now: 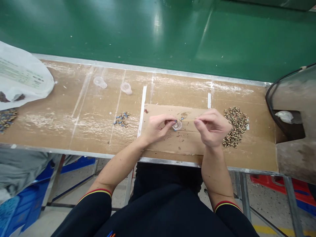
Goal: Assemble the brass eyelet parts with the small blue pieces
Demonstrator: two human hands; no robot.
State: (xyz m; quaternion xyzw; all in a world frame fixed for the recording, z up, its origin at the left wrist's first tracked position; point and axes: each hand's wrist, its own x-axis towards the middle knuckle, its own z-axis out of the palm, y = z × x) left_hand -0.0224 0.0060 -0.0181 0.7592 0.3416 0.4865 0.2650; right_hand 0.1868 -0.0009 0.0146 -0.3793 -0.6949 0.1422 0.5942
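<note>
My left hand (159, 127) is closed in a pinch at the left rim of a small clear plastic cup (177, 125); what sits between its fingertips is too small to make out. Between the thumb and fingers of my right hand (212, 126) is a thin yellowish stick (189, 119), its far end reaching left to the cup. Just beyond the cup, a small blue-and-brass part (182, 118) lies on a stained cardboard sheet (158, 146).
On my right is a heap of small brass parts (235, 126). Blue-and-brass parts (121, 119) lie left of the sheet. Two translucent plastic cups (126, 88) stand farther back. A white bag (27, 77) covers the far left, and a metal box (296, 98) borders the right end.
</note>
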